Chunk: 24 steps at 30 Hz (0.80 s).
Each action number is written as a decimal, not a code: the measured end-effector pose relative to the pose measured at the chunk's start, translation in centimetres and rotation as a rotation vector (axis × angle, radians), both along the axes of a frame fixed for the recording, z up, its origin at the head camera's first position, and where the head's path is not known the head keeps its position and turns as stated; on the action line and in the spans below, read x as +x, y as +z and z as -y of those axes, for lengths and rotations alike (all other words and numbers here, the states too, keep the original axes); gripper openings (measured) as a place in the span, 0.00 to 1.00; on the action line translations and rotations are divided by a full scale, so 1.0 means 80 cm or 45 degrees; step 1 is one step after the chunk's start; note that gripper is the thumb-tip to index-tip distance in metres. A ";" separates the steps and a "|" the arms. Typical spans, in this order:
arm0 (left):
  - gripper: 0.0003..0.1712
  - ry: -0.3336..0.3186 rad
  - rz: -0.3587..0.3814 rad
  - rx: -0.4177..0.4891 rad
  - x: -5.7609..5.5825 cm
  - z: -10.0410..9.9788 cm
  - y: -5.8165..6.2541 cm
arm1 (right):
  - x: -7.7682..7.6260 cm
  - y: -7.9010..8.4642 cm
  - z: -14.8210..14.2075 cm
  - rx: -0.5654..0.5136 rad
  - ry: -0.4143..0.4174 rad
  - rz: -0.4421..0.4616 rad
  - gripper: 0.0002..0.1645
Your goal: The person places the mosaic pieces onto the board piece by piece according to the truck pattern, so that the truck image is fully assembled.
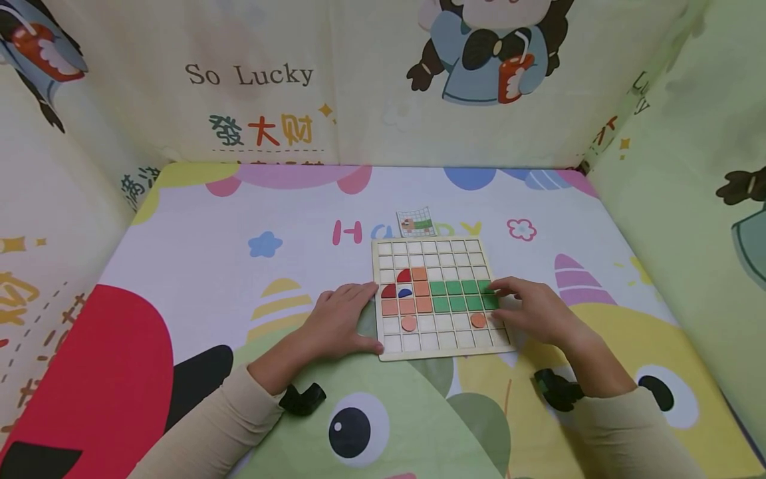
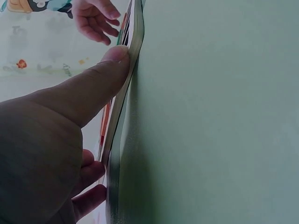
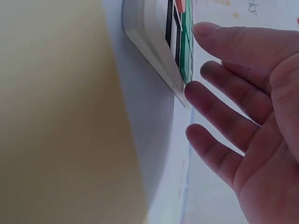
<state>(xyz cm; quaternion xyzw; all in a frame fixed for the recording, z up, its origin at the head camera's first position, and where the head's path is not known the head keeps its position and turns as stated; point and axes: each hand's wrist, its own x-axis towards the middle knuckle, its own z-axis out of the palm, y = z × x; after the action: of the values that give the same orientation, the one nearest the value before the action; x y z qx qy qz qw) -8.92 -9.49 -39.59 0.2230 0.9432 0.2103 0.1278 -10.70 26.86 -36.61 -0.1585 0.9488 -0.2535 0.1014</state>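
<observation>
A wooden grid board (image 1: pixel 443 356) lies on the patterned tabletop. Rows of green square tiles (image 1: pixel 457 303) fill its right side, beside orange square tiles (image 1: pixel 422 288). Red curved pieces (image 1: pixel 404 275) and a blue half-round piece (image 1: pixel 405 293) sit at the left, with orange discs (image 1: pixel 409 324) lower down. My left hand (image 1: pixel 338 322) rests against the board's left edge, thumb extended at the near corner. Over the right edge, my right hand (image 1: pixel 541 313) has its fingertips right at the end green tiles. Nothing shows between its spread fingers (image 3: pixel 222 109) in the right wrist view.
Just behind the board stands a small card (image 1: pixel 415 223) printed with a gridded coloured picture. Printed cloth walls (image 1: pixel 371 120) enclose the back and both sides. Black wrist devices (image 1: pixel 303 399) are worn near both cuffs.
</observation>
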 end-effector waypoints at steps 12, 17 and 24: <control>0.62 0.007 0.015 -0.002 0.001 0.001 0.003 | 0.002 -0.005 -0.004 0.014 -0.010 0.005 0.28; 0.62 0.006 0.039 0.021 0.002 0.001 0.004 | 0.003 -0.006 -0.003 0.054 -0.018 0.006 0.30; 0.63 -0.002 0.050 0.020 0.003 -0.002 0.005 | 0.005 -0.008 -0.003 0.078 -0.031 0.020 0.33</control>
<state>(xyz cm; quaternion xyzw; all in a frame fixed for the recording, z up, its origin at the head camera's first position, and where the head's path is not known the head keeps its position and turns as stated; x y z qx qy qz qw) -8.71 -9.30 -39.22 0.2205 0.9387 0.2221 0.1446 -10.27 27.09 -37.27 -0.1418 0.9572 -0.2268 0.1104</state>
